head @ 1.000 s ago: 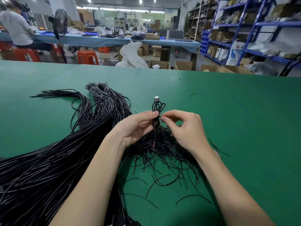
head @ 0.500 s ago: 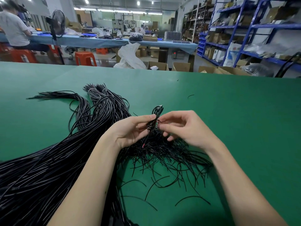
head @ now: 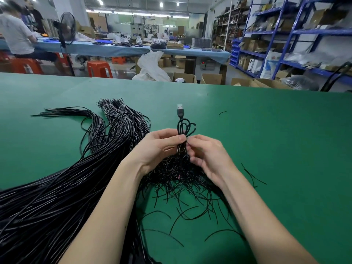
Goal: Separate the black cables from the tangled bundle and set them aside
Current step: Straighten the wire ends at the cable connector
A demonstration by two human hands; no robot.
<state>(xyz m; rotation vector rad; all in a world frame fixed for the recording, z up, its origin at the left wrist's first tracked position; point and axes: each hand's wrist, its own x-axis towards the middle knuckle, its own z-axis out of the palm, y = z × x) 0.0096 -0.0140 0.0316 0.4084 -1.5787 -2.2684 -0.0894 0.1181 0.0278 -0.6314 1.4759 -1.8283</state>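
A small coiled black cable (head: 185, 128) with a USB plug (head: 180, 109) at its top stands upright between my hands, above the green table (head: 266, 140). My left hand (head: 160, 147) pinches the coil's waist from the left. My right hand (head: 206, 155) pinches it from the right, fingertips against the same spot. Under my hands lies a loose tangle of short black cable pieces (head: 182, 180). A thick bundle of long black cables (head: 57, 197) sweeps from the lower left up to tied ends (head: 112, 105) at the back.
Stray black cable bits (head: 251, 176) lie on the table right of my hands, and one tiny piece (head: 222, 112) farther back. Beyond the table's far edge are cardboard boxes, a white bag, orange stools, blue shelving and a seated person at another bench.
The coil, tilted half a second ago with its plug down by my fingers, now stands upright with the USB plug pointing up. Both hands kept their pinch and stayed over the tangle.
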